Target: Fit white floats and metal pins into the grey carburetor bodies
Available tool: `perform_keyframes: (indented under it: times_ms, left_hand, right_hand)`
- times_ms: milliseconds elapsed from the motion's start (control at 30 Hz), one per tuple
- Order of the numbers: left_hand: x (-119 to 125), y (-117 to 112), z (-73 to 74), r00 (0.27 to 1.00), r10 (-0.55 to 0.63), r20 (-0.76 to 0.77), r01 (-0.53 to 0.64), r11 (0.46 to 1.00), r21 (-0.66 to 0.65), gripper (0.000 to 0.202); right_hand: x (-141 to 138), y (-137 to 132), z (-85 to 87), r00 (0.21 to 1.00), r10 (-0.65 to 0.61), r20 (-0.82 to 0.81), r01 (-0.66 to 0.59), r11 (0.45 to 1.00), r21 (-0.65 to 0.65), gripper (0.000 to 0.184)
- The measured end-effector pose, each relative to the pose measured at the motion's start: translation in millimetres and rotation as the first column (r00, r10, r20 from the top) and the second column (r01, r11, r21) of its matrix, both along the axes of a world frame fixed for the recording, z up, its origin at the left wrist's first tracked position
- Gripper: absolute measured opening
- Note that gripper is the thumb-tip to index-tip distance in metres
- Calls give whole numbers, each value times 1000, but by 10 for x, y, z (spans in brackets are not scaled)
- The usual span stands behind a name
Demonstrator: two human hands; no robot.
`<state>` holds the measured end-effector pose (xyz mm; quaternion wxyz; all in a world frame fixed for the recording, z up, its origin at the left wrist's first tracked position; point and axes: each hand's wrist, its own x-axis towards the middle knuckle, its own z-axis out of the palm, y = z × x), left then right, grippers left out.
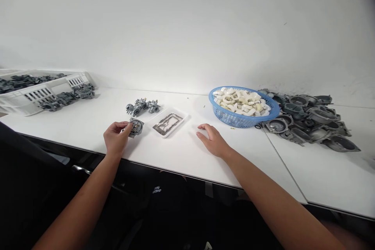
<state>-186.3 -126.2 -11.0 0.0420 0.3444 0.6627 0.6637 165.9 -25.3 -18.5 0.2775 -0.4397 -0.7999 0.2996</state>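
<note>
Between the fingers and thumb of my left hand (116, 136) is a grey metal carburetor body (136, 127), its round open face with brass bits turned up. My right hand (213, 140) is over the white table with thumb and fingers apart, holding nothing. A shallow white tray (184, 119) of thin dark metal pins lies between my hands. Just behind the held body, several more carburetor bodies (142, 106) stand grouped together. Beyond my right hand sits a blue basket (215, 107) heaped with white plastic floats (241, 101).
Grey metal bowls (310, 119) are piled at the right, against the basket. At the far left a white slatted crate (35, 95) holds many dark grey parts, and more carburetor bodies (67, 97) lie along its side. A small black ring (257, 127) lies near the basket.
</note>
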Motion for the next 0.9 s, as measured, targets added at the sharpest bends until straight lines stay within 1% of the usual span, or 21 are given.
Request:
perform_keyframes:
  times_ms: [100,200,233,300,367,433,500,567,667,767,800,900]
  left_hand:
    - [279,-71,149,999,6,42,-12,990,144,33]
    - [688,-75,364,998,-43,42,31,969,247,32]
    - [840,-49,433,994,-88,59,67,956,287,32]
    - [1145,49,544,973,-207,101,166,936,309,34]
    - [1427,202,597,912,-366,184,319,916,243,36]
    - [1659,381,594,812,-502,297,482,864,143,36]
    - [1825,558,553,730,-571,375,591,803,72,36]
    - [1923,717,500,676,-601,427,658,753,17,39]
    - [1977,906,422,617,-604,504,717,695,-45,42]
    - [1975,1026,349,564,-594,573,760,644,-81,40]
    - [1970,1049,326,543,-592,595,778,622,-91,39]
    - [1959,1071,262,480,-589,651,827,552,-110,37]
  right_hand:
    - [11,-58,35,1000,-1,-28,1,1000,-9,39]
    - [18,-160,80,993,71,-91,-68,997,45,46]
    - [16,-196,93,988,104,-111,-95,992,84,51]
    - [2,-260,111,977,155,-147,-130,977,171,69]
    - [-19,-301,119,965,179,-193,-129,960,249,91]
    - [-37,-310,117,956,150,-253,-73,954,292,107]
    - [-38,-287,110,942,53,-331,35,966,255,110]
    - [-20,-244,102,913,-51,-404,135,974,183,109]
    - [28,-170,100,884,-144,-445,203,975,88,98]
    - [91,-104,130,890,-200,-409,228,974,18,83]
    - [115,-82,147,903,-188,-387,211,977,19,77]
    - [190,-13,197,948,-96,-303,108,994,23,62]
